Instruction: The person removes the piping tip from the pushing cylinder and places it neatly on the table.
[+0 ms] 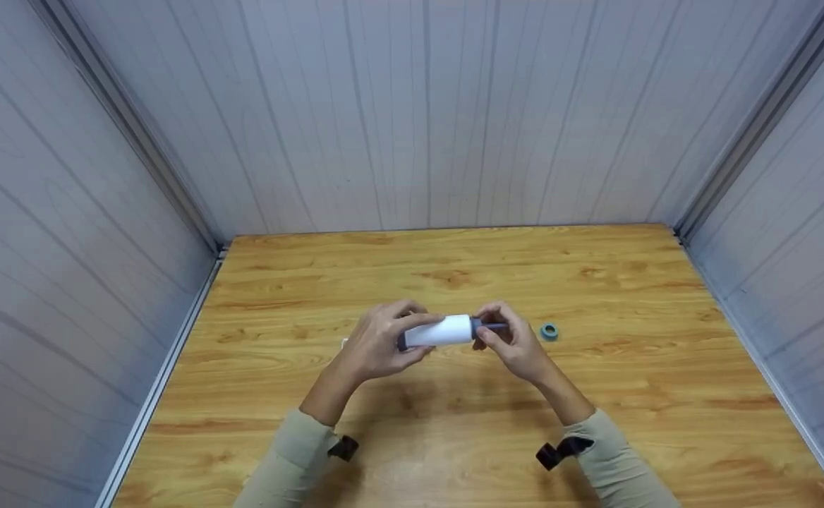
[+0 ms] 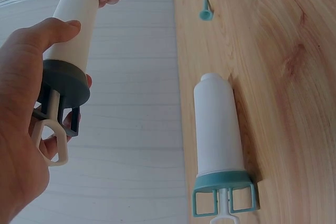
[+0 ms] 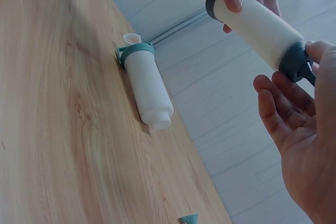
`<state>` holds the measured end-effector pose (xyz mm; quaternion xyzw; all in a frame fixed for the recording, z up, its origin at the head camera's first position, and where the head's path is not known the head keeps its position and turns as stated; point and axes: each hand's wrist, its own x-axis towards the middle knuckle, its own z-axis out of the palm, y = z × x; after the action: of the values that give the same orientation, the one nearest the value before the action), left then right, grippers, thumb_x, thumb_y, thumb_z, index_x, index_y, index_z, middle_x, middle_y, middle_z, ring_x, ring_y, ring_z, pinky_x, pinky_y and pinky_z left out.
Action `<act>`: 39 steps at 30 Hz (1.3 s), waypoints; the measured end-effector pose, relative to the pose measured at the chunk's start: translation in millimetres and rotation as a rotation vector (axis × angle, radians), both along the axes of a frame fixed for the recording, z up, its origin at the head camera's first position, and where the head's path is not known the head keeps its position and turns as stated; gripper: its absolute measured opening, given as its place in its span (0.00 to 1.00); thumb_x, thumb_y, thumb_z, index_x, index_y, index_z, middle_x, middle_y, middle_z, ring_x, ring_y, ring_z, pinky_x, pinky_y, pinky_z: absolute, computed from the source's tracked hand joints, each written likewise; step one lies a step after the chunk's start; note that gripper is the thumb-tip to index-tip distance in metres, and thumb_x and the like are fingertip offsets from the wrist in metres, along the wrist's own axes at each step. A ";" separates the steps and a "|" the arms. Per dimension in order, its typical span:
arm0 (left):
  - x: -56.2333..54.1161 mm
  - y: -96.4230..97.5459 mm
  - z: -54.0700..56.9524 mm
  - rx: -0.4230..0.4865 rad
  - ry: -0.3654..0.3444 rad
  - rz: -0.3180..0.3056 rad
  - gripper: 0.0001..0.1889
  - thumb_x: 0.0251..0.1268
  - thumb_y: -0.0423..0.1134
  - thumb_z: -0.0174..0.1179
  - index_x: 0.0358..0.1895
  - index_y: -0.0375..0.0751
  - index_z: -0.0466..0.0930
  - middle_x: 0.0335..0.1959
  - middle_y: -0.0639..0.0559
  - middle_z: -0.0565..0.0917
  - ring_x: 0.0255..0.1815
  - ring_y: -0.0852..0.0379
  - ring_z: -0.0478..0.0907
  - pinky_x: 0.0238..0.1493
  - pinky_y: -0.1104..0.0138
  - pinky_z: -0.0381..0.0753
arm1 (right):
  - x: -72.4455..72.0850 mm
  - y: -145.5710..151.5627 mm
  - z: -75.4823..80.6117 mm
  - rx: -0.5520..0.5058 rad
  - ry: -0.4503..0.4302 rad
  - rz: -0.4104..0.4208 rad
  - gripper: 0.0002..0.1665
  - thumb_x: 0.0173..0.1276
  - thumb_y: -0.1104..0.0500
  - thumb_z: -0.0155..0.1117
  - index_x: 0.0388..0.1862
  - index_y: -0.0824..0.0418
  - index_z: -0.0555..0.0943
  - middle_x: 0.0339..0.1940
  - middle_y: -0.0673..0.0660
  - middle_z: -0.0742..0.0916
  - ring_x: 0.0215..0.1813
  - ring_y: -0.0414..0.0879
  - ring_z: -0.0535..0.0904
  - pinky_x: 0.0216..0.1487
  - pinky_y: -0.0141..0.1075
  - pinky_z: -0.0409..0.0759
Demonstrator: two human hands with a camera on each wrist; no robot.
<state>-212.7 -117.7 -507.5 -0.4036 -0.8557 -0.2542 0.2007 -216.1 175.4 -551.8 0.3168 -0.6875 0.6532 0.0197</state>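
Observation:
My left hand (image 1: 382, 339) grips the white barrel of a piping syringe (image 1: 447, 330), held level above the table. Its dark grey rear collar (image 2: 65, 81), with finger loops and a pale plunger handle (image 2: 51, 142), points back toward the left palm. At the other end, my right hand (image 1: 514, 342) pinches the dark grey nozzle cap (image 3: 295, 60) between thumb and fingers; a thin dark tip sticks out past it. A second white piping syringe (image 2: 218, 124) with a teal collar (image 3: 140, 48) lies on the table, mostly hidden behind my left hand in the head view.
A small teal ring-shaped piece (image 1: 549, 331) sits on the wooden table (image 1: 447, 268) right of my right hand. The left wrist view also shows a teal funnel-shaped nozzle (image 2: 205, 13) near it. Pale panel walls (image 1: 426, 120) enclose the table at the back and both sides.

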 end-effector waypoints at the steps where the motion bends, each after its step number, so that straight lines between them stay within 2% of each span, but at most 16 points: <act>1: 0.0 0.2 0.4 0.000 -0.001 -0.001 0.24 0.66 0.42 0.82 0.66 0.53 0.92 0.55 0.46 0.91 0.47 0.48 0.92 0.45 0.55 0.93 | 0.1 0.7 -0.6 -0.002 0.004 0.003 0.14 0.84 0.75 0.56 0.63 0.81 0.73 0.50 0.48 0.86 0.44 0.37 0.89 0.46 0.30 0.92; 9: -0.2 0.5 1.2 0.004 0.000 -0.003 0.24 0.67 0.41 0.81 0.66 0.54 0.92 0.55 0.47 0.91 0.47 0.49 0.92 0.46 0.55 0.93 | 2.0 2.8 -2.4 -0.016 0.011 0.032 0.17 0.81 0.77 0.58 0.64 0.81 0.70 0.58 0.53 0.84 0.50 0.35 0.90 0.50 0.30 0.92; 17: 1.2 0.8 3.1 -0.008 -0.034 0.006 0.24 0.67 0.42 0.82 0.66 0.53 0.92 0.56 0.47 0.91 0.50 0.48 0.92 0.49 0.53 0.93 | 1.1 2.4 -3.0 -0.023 0.003 0.008 0.18 0.81 0.77 0.57 0.65 0.82 0.70 0.57 0.52 0.85 0.49 0.37 0.91 0.50 0.30 0.92; 26: 1.7 1.0 5.5 -0.011 -0.022 0.005 0.24 0.66 0.43 0.83 0.65 0.53 0.92 0.56 0.47 0.91 0.51 0.47 0.92 0.50 0.52 0.93 | -0.7 0.0 -1.9 -0.005 0.008 -0.012 0.11 0.85 0.74 0.54 0.61 0.81 0.73 0.48 0.46 0.86 0.43 0.35 0.88 0.45 0.29 0.91; 34: 1.8 0.8 5.1 -0.015 -0.017 0.010 0.24 0.67 0.43 0.82 0.66 0.53 0.92 0.56 0.47 0.91 0.50 0.48 0.92 0.49 0.53 0.93 | -0.2 0.4 -3.0 -0.007 -0.002 -0.008 0.12 0.85 0.74 0.55 0.62 0.81 0.73 0.49 0.46 0.86 0.44 0.36 0.88 0.46 0.31 0.92; 39: 1.9 0.3 4.5 -0.025 -0.017 0.021 0.23 0.69 0.44 0.81 0.66 0.53 0.92 0.56 0.47 0.91 0.50 0.48 0.92 0.49 0.53 0.93 | 0.4 0.5 -3.6 -0.033 0.010 0.010 0.15 0.82 0.77 0.57 0.63 0.82 0.72 0.54 0.46 0.86 0.47 0.35 0.89 0.48 0.29 0.92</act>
<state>-210.8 -117.4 -503.0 -0.3951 -0.8646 -0.2445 0.1911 -215.6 176.0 -555.4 0.3231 -0.6750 0.6629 0.0251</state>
